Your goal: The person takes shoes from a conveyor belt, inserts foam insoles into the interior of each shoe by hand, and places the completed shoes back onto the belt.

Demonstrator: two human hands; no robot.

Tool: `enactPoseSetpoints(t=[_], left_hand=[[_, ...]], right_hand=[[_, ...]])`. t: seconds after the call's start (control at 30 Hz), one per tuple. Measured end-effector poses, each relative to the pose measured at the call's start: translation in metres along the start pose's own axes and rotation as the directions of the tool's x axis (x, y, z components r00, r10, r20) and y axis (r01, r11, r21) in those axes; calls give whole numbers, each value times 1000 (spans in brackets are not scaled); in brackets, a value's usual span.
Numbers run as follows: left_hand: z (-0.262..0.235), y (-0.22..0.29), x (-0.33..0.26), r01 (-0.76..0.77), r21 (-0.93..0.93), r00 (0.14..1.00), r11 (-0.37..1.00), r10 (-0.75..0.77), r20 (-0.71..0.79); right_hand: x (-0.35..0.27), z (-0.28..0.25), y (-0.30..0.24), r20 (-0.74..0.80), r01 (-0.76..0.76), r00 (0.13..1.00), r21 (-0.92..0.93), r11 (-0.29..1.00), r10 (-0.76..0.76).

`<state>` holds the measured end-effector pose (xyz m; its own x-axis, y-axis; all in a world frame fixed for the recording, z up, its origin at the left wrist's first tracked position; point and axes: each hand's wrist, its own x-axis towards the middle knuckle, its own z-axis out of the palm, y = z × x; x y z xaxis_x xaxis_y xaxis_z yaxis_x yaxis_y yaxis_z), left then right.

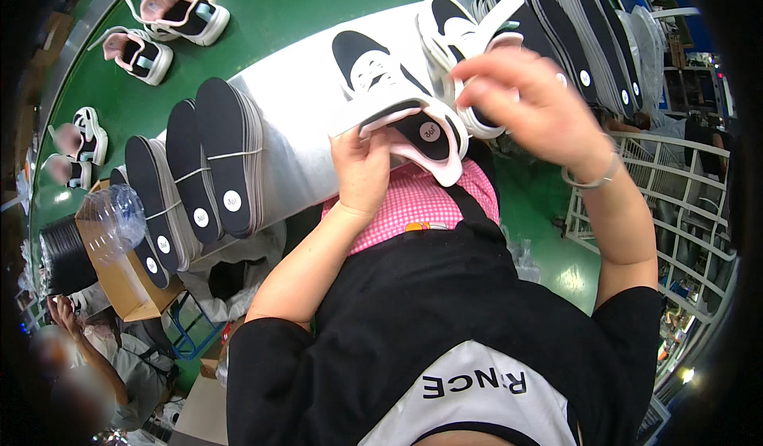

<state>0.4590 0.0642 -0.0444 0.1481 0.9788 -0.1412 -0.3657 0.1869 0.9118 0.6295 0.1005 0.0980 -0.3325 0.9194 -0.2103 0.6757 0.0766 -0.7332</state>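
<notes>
A black and white sneaker (372,71) with pink lining lies toe away from me at the metal bench's near edge. My left hand (362,169) is closed round its collar on the left side. Inside it shows a black insole (415,128) with a round white label at the heel. Just to the right is a second matching sneaker (449,29), partly hidden by my right hand (536,108). That hand hovers over the second shoe's heel, slightly blurred, with thumb and fingers apart and nothing visible in them.
Banded stacks of black insoles (226,144) stand at the bench's left, and more insole stacks (572,40) at its right end. Beyond runs a green surface (270,9) with several sneakers (183,17). A white wire rack (660,176) is at right. At lower left another person (119,358) sits near a cardboard box (131,287).
</notes>
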Motion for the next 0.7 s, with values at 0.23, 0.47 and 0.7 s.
enactPoseSetpoints(t=[0.23,0.47,0.7], left_hand=[[3,5,3,34,2,999,999,-34,18],[24,-8,26,-126,470,984,874,172,-55],[30,-11,38,-138,484,986,864,166,-14]], right_hand=[[-23,21,-15,284,161,959,-550,819,3],[9,58,32,476,80,788,-707,703,390],[1,62,51,428,66,861,-628,775,274]])
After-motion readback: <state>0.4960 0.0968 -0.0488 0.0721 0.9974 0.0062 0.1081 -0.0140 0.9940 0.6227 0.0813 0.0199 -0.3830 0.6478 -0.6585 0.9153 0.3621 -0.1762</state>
